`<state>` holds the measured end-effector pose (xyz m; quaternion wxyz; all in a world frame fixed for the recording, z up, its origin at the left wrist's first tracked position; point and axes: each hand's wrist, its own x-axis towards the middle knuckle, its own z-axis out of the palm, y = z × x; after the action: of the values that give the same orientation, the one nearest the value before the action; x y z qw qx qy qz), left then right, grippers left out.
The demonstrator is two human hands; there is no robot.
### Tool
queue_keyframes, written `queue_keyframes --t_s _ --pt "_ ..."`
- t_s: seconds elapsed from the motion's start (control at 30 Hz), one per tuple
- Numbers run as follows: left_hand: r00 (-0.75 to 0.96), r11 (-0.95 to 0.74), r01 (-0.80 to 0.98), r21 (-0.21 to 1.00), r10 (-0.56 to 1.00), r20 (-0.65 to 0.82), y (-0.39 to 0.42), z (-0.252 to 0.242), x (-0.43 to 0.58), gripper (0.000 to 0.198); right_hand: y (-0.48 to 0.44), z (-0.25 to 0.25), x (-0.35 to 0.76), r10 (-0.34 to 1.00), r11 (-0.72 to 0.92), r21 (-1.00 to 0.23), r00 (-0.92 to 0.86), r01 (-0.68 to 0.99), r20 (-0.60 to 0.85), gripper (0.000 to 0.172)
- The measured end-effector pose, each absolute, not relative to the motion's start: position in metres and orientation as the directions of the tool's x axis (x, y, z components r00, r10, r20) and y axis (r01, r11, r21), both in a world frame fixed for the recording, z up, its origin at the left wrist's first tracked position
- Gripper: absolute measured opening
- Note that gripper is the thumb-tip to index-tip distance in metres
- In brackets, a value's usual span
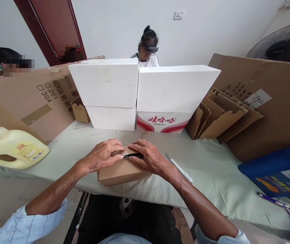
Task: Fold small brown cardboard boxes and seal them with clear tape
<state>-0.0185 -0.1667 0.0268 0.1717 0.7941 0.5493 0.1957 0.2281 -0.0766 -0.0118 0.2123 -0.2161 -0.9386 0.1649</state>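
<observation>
Atop one box [124, 172] on the counter [211, 176], the right hand [148, 156] grasps one black tool [135, 155], partly hidden; whether the left hand [106, 155] grips or merely touches it, I cannot tell. One yellow jug [15, 149]; one blue jug [274, 171], cut off.

1 plain brown cardboard box [124, 174] sits slightly turned on the pale green cloth [211, 176], near the front edge. 1 slim black object [136, 155], shiny at 1 end, lies crosswise over its top, partly hidden.
</observation>
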Motion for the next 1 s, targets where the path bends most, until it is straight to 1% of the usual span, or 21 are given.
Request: queue_keyframes --t_s 0.1,0.17,0.23,0.33,0.4,0.47,0.53,0.6,0.7,0.77,0.87,0.93,1.0 --pt "0.329 -0.388 0.783 0.486 0.922 0.206 -0.167 0.024 -0.019 0.022 -0.076 -0.016 0.227 0.477 0.858 -0.384 -0.808 0.342 0.346 0.031" --pt "0.37 -0.464 0.764 0.447 0.884 0.286 -0.168 0.021 -0.019 0.02 -0.076 -0.017 0.227 0.477 0.861 -0.375 -0.804 0.345 0.355 0.03" --pt "0.436 -0.55 0.752 0.364 0.829 0.351 -0.168 0.019 -0.019 0.019 -0.076 -0.017 0.227 0.475 0.863 -0.369 -0.802 0.345 0.362 0.029" --pt "0.538 -0.647 0.742 0.177 0.731 0.421 -0.167 0.015 -0.019 0.018 -0.076 -0.017 0.227 0.472 0.866 -0.366 -0.801 0.341 0.369 0.03" --pt "0.584 -0.67 0.742 0.038 0.673 0.454 -0.165 0.013 -0.017 0.018 -0.076 -0.018 0.227 0.477 0.864 -0.367 -0.796 0.346 0.373 0.028" --pt "0.612 -0.667 0.742 -0.067 0.634 0.473 -0.164 0.012 -0.016 0.02 -0.076 -0.019 0.226 0.484 0.862 -0.365 -0.789 0.353 0.38 0.025" --pt "0.628 -0.67 0.735 -0.109 0.61 0.482 -0.164 0.011 -0.015 0.022 -0.076 -0.021 0.225 0.482 0.865 -0.357 -0.785 0.353 0.39 0.025" --pt "0.63 -0.674 0.73 -0.113 0.599 0.495 -0.164 0.011 -0.014 0.022 -0.077 -0.021 0.225 0.475 0.87 -0.349 -0.784 0.349 0.4 0.026" --pt "0.611 -0.676 0.733 -0.074 0.608 0.507 -0.165 0.012 -0.012 0.023 -0.078 -0.02 0.225 0.475 0.87 -0.342 -0.786 0.354 0.396 0.027" --pt "0.571 -0.67 0.742 0.027 0.653 0.497 -0.165 0.014 -0.011 0.025 -0.079 -0.019 0.225 0.476 0.87 -0.335 -0.79 0.361 0.385 0.028" --pt "0.454 -0.593 0.748 0.298 0.785 0.423 -0.164 0.021 -0.01 0.028 -0.079 -0.02 0.226 0.465 0.878 -0.317 -0.799 0.359 0.381 0.03" --pt "0.348 -0.466 0.745 0.478 0.882 0.318 -0.161 0.027 -0.009 0.026 -0.08 -0.021 0.226 0.453 0.884 -0.31 -0.803 0.349 0.387 0.03" --pt "0.22 -0.288 0.719 0.633 0.958 0.186 -0.153 0.031 -0.011 0.022 -0.08 -0.022 0.227 0.445 0.888 -0.309 -0.805 0.34 0.392 0.031"
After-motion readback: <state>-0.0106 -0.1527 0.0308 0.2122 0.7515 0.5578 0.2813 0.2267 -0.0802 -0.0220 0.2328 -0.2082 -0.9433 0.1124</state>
